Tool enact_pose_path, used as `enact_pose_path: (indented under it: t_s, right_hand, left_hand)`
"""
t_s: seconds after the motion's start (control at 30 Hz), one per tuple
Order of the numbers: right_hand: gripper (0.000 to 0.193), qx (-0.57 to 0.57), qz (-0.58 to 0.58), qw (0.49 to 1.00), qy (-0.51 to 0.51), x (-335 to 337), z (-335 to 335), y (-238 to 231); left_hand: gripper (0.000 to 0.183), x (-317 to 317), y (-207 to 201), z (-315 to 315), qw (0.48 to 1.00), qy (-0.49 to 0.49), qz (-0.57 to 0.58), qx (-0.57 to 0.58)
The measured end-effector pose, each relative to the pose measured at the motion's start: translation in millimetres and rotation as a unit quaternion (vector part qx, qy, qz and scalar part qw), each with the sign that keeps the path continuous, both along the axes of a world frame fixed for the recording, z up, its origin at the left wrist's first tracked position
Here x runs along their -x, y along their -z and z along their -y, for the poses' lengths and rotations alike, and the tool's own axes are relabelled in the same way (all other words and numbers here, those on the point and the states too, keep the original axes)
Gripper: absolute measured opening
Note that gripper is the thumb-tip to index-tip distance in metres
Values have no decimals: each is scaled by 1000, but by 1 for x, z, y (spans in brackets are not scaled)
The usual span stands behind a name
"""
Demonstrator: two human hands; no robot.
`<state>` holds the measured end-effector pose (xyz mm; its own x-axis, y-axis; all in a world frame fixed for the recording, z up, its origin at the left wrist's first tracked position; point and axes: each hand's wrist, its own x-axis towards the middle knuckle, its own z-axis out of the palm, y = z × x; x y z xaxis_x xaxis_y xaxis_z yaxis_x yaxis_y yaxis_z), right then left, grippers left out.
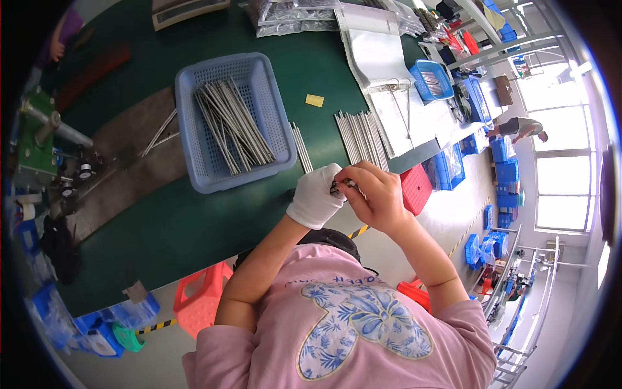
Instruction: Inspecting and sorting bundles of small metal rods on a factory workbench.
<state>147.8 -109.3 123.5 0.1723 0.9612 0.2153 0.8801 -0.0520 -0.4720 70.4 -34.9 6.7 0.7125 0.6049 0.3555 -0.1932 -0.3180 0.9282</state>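
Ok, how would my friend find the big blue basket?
Start at the green table. Beyond the gloved left hand, toward the left, sits a blue plastic basket with a loose heap of thin metal rods. It looks far bigger than the other blue basket, at right.

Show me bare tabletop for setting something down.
Free: green table between its near edge and the blue basket, and between the yellow note and plastic bags. Crowded: right of the note, where metal rods and pale sheets lie.

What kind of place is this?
It looks like a factory or workshop, though I can't be sure. There's a blue basket of thin metal rods, a big green worktable and a green machine at the left.
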Motion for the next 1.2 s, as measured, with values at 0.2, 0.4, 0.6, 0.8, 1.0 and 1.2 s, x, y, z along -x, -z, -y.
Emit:
enact_pose_path:
  t_s: [0.2,0.4,0.6,0.8,1.0,1.2]
  right_hand:
    - [12,59,-84,995,5,8,0,5]
    - [5,-234,-96,966,-52,13,-5,-56]
    - [18,-146,-265,909,286,-96,24,-5]
    - [25,118,-201,807,543,-216,133,155]
    - [35,148,-137,807,555,-263,108,163]
    - [34,248,-253,812,463,-291,110,131]
  left_hand:
    - [15,-1,18,7,990,49,85,104]
    - [24,-5,26,9,995,-26,94,2]
    - [37,5,-6,2,999,-39,3,-3]
    - [40,12,13,4,995,-73,-60,23]
    - [40,23,1,9,988,-122,-77,63]
    - [38,13,-4,22,973,-163,-46,155]
